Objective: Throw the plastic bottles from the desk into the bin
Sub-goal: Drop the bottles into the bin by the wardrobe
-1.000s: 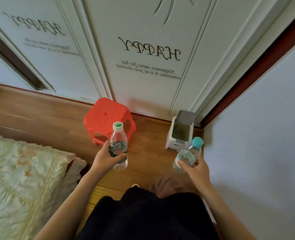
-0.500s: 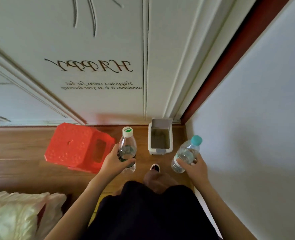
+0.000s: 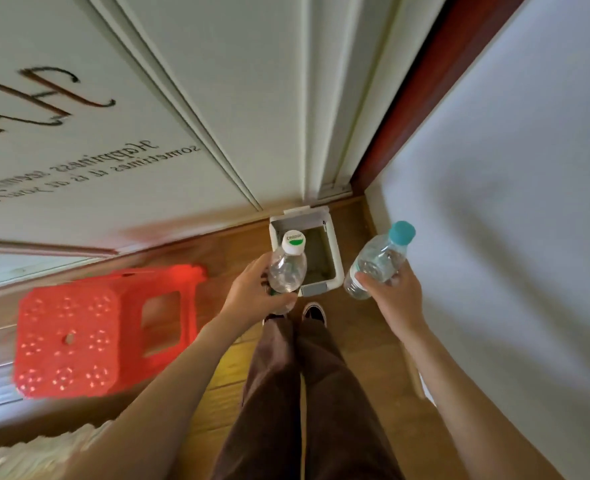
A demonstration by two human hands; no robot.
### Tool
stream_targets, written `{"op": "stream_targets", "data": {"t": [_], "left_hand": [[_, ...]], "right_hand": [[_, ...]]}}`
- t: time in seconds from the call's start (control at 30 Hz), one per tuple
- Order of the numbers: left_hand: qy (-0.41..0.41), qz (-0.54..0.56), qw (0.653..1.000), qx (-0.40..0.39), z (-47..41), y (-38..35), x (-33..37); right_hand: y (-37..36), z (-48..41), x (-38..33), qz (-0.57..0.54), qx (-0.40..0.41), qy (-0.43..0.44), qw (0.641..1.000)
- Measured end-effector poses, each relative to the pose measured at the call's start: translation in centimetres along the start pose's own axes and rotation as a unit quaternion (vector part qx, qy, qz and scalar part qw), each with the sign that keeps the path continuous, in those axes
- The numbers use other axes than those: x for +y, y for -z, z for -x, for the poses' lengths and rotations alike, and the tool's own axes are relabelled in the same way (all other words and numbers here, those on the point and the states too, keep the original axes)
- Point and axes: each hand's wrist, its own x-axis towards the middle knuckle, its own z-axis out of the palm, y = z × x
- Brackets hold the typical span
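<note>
My left hand (image 3: pixel 252 292) grips a clear plastic bottle with a white and green cap (image 3: pixel 287 268), held over the left edge of the bin. My right hand (image 3: pixel 390 296) grips a second clear bottle with a teal cap (image 3: pixel 378 259), tilted up and to the right, just right of the bin. The small white bin (image 3: pixel 335 268) stands on the wooden floor in the corner, lid flipped up against the wardrobe, its dark inside showing.
A red plastic stool (image 3: pixel 79 341) stands on the floor to the left. White wardrobe doors (image 3: pixel 182 98) with lettering rise behind the bin, a pale wall (image 3: pixel 511 202) on the right. My legs and shoes (image 3: pixel 314 313) are just short of the bin.
I have stepped closer to the bin and look more steeply down. Both bottles moved forward; the left one now hangs over the bin's left edge.
</note>
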Motion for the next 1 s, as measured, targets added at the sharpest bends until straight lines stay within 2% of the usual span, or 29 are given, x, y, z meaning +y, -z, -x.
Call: {"op": "stream_targets", "data": {"t": [0.13, 0.23, 0.37, 0.5, 0.7, 1.0], "left_hand": [[0.012, 0.007, 1.000, -0.021, -9.6, -5.1, -4.8], [0.022, 0.018, 0.999, -0.027, -16.2, -9.5, -8.8], [0.007, -0.025, 0.999, -0.048, -22.5, -14.5, -13.5], [0.047, -0.016, 0.997, -0.051, -26.7, -18.1, -17.4], [0.125, 0.090, 0.988, -0.005, -30.1, -21.2, -19.0], [0.130, 0.139, 0.982, 0.012, -30.9, -22.0, -18.6]], "right_hand": [[-3.9, -7.1, 7.4, -0.014, 0.030, -0.017, 0.999], [-6.2, -11.9, 13.2, -0.010, 0.015, -0.021, 1.000], [-7.4, -15.7, 18.0, -0.008, 0.005, -0.029, 1.000], [-7.0, -17.5, 19.8, 0.002, 0.004, -0.021, 1.000], [-6.5, -17.3, 21.4, -0.021, -0.005, -0.029, 0.999], [-6.4, -16.6, 21.2, -0.041, -0.008, -0.032, 0.999]]}}
